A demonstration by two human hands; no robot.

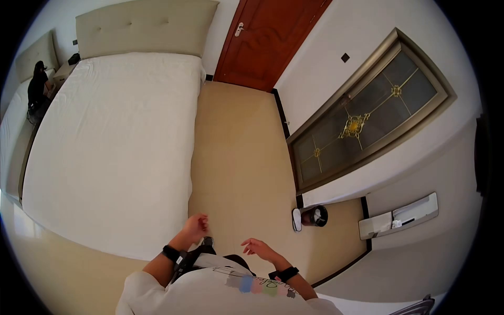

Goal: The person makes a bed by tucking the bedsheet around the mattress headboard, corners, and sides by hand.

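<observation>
My left hand (pixel 197 226) hangs in the air near the front right corner of the bed, with its fingers loosely bent and nothing seen in them. Nearest to it is the white sheet (pixel 121 142) that covers the mattress. My right hand (pixel 257 248) is held over the tiled floor in front of my body, its fingers partly apart and bare of any object. Each wrist wears a black band, the left one (pixel 171 254) and the right one (pixel 284 274). Neither hand touches the bed or another thing.
Beige floor (pixel 239 142) runs between the bed and the right wall towards a red-brown door (pixel 268 39). A dark bin (pixel 315 216) and a white slipper (pixel 297 220) stand by that wall, near a mirror (pixel 399 216). At far left, a person in black (pixel 39 89) is by another bed.
</observation>
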